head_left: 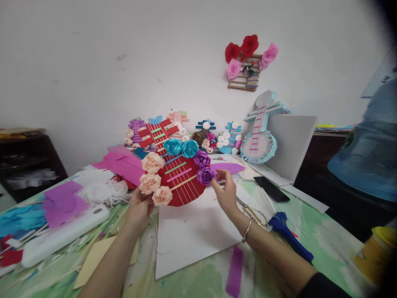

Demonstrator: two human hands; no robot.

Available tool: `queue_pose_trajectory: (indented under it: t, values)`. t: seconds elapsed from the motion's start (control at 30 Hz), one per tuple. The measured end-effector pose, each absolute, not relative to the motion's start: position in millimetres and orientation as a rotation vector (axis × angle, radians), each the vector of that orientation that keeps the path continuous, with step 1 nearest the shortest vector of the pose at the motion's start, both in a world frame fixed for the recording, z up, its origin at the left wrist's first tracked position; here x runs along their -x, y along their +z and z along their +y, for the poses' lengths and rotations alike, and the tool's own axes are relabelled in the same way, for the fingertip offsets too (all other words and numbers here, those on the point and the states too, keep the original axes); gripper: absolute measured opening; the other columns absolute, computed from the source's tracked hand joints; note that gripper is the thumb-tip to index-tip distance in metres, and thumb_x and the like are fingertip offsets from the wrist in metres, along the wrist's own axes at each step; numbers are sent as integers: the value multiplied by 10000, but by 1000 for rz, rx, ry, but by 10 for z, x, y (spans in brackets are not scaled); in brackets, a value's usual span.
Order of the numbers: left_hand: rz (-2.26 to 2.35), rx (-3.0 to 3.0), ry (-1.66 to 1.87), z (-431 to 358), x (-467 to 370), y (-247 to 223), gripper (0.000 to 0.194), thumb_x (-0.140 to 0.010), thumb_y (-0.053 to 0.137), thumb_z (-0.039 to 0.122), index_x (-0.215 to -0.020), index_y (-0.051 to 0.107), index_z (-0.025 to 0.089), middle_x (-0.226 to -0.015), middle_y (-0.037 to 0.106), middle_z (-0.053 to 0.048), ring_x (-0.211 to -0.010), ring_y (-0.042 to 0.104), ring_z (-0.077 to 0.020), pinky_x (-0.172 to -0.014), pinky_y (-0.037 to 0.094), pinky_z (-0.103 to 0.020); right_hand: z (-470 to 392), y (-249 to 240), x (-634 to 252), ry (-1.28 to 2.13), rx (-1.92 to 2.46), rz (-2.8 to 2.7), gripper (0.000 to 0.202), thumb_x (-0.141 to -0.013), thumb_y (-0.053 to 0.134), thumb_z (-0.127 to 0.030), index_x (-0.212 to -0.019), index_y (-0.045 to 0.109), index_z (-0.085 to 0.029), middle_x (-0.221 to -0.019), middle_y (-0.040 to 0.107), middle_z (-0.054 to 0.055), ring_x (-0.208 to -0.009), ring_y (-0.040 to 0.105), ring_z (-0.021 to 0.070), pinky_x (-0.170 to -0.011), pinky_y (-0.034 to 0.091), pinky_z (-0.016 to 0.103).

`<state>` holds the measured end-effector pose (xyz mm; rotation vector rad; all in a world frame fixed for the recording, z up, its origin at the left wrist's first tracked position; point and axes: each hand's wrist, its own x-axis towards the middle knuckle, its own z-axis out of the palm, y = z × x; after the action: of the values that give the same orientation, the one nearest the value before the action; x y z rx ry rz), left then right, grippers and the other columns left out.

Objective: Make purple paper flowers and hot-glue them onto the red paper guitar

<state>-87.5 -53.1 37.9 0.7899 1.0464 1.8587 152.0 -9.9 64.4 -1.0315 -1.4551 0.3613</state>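
Note:
A red paper instrument (186, 193) with strings and coloured strips stands tilted above a white board (189, 240). Peach flowers (150, 182) line its left side, teal flowers (181, 147) its top and purple flowers (204, 169) its right. My left hand (139, 210) grips its lower left edge beneath the peach flowers, with some fingertips hidden behind it. At the right edge, my right hand (225, 190) has its fingers apart, the thumb touching or very near the lower purple flower. Whether that hand bears any weight cannot be seen.
Scissors (252, 212), a blue glue gun (290, 236) and a black phone (271, 189) lie to the right. White string (104, 191), purple paper (63, 203) and a white case (66, 236) lie left. Smaller paper instruments (229, 138) stand along the wall.

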Motion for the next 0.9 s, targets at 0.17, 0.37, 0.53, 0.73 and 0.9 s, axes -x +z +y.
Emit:
queue_pose_trajectory:
  t: [0.17, 0.37, 0.53, 0.73, 0.9]
  values:
    - [1052, -816, 1850, -526, 860, 370, 543, -485, 712, 74, -988, 607, 252, -862, 674, 18, -725, 658, -155, -573, 514, -197, -93, 692, -1547, 334, 1053, -1515, 164, -783, 573, -296, -907, 529, -199, -738, 575, -5, -668, 529, 155, -616, 395, 281]
    - [1036, -822, 1829, -540, 841, 375, 581, -469, 741, 92, -1016, 600, 230, -868, 687, -1, -705, 666, -162, -575, 526, -215, -88, 705, -1571, 195, 1040, -1533, 77, -788, 541, -255, -807, 481, -210, -705, 529, -14, -660, 495, 149, -619, 377, 277]
    - [1034, -826, 1819, -556, 819, 394, 590, -481, 738, 93, -1037, 600, 235, -857, 694, -2, -706, 668, -165, -572, 527, -218, -75, 692, -1580, 166, 1017, -1577, 13, -783, 510, -206, -796, 508, -207, -727, 564, 5, -684, 513, 158, -641, 392, 287]
    - [1027, -817, 1827, -546, 831, 388, 636, -477, 751, 101, -1079, 596, 233, -864, 696, -9, -699, 667, -159, -584, 526, -213, -71, 702, -1588, 141, 981, -1595, 24, -776, 513, -183, -772, 519, -206, -710, 568, 5, -673, 518, 158, -639, 394, 286]
    - [1019, -811, 1823, -538, 837, 388, 609, -489, 747, 95, -1062, 607, 250, -841, 693, 16, -669, 655, -137, -574, 516, -202, -94, 749, -1597, 148, 967, -1578, 77, -770, 569, -219, -825, 518, -204, -693, 542, -12, -648, 506, 148, -625, 395, 276]
